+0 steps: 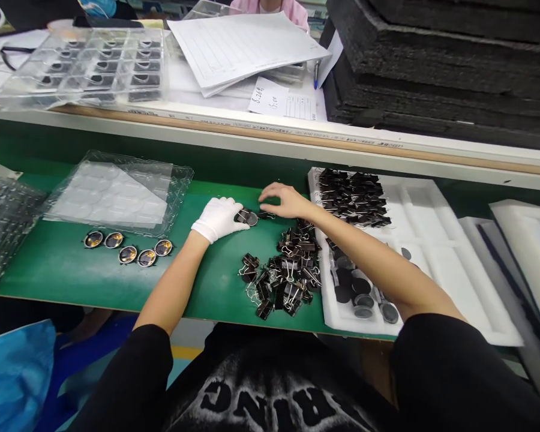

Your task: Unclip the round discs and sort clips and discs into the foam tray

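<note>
My left hand [219, 219], in a white glove, has its fingers closed on a round disc [251, 218] with a black binder clip at its edge. To the right, my bare right hand [281, 201] is over another black clip [265, 214], thumb and fingers apart. A pile of black binder clips [290, 270] lies on the green mat [216, 276] below my right hand. Left of my gloved hand are several round discs with orange patterns [128, 254], clips attached to their rims.
A clear plastic tray [175, 198] with white sheets lies behind the patterned discs. On the right, a white foam tray [414, 204] holds rows of clips and dark discs [353, 285]. Stacked clear trays [2, 228] stand far left. A shelf [252, 126] crosses behind.
</note>
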### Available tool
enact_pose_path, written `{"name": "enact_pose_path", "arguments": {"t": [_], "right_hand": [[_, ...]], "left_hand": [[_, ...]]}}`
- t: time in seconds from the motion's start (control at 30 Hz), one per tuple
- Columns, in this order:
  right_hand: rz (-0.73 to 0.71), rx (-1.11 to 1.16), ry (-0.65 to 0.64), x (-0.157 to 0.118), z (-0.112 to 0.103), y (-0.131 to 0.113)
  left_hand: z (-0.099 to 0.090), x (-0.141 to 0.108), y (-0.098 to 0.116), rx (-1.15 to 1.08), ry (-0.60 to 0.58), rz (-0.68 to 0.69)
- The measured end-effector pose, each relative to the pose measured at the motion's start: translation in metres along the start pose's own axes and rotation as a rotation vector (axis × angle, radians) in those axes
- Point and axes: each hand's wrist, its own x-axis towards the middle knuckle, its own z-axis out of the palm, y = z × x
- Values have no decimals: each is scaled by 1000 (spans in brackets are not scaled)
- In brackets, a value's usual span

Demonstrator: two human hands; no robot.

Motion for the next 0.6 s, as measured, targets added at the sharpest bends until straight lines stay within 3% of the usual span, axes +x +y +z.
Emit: {"name": "enact_pose_path", "arguments": {"t": [0.1, 0.17, 0.23, 0.3, 0.4, 0.47, 0.6], "right_hand": [[391, 60, 217, 22, 19, -11], [650, 63, 262, 37, 36, -17], [772, 43, 269, 47, 50, -20], [746, 46, 266, 49, 60, -19], [561, 63, 231, 43, 65, -14], [466, 53, 196, 37, 65, -9], [464, 26, 217, 27, 67, 0]], "left_hand": [[1, 0, 2, 11, -3, -33], [1, -1, 1, -9, 10, -46], [3, -1, -1, -51, 45, -40], [5, 0, -3, -104, 56, 6], [8, 2, -3, -156, -1, 67], [9, 3, -2, -172, -7, 37], [13, 3, -4, -252, 37, -11]]}}
